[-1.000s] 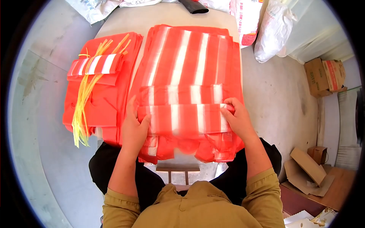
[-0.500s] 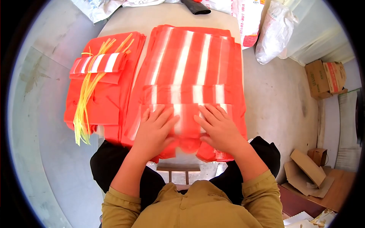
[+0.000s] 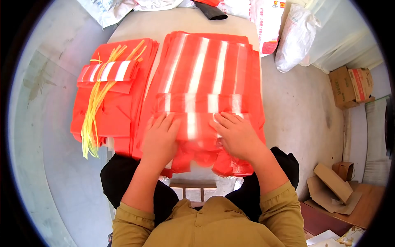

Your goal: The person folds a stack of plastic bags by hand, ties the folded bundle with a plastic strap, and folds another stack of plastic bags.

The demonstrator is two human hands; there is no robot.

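As both bare palms rest side by side, we see the left hand point(image 3: 160, 138) and the right hand point(image 3: 238, 136) spread flat, fingers extended, neither visibly gripping anything; whether a thumb pinches a layer beneath, we cannot tell. Directly under the fingers, touching both hands and showing in the gap between them, lies a folded band of thin red-and-white striped sheeting, plastic by its look point(image 3: 191, 123).

Just beyond the fingertips, we find a second striped red-and-white fold point(image 3: 190, 103), and past it a long, flat, striped red-and-white top layer point(image 3: 199, 61) stretching toward the far end of its pile. We judge the folding to be partway along: the near portion is turned over in bands, while the far stretch lies flat and, it appears, unfolded. Loose red ends point(image 3: 224, 162) jut past the near edge, not yet tucked in.

Well to the left of the left hand, we note a separate pile of folded plain red sheets point(image 3: 103, 123). On it sits a compact, rectangular red-and-white striped bundle point(image 3: 109, 71), which looks completed, with long, thin yellow strips point(image 3: 93, 109) draped across; none lies around the sheeting beneath the hands. Farthest out, we see the cream tabletop point(image 3: 177, 20) and a black tube-shaped object point(image 3: 212, 12).
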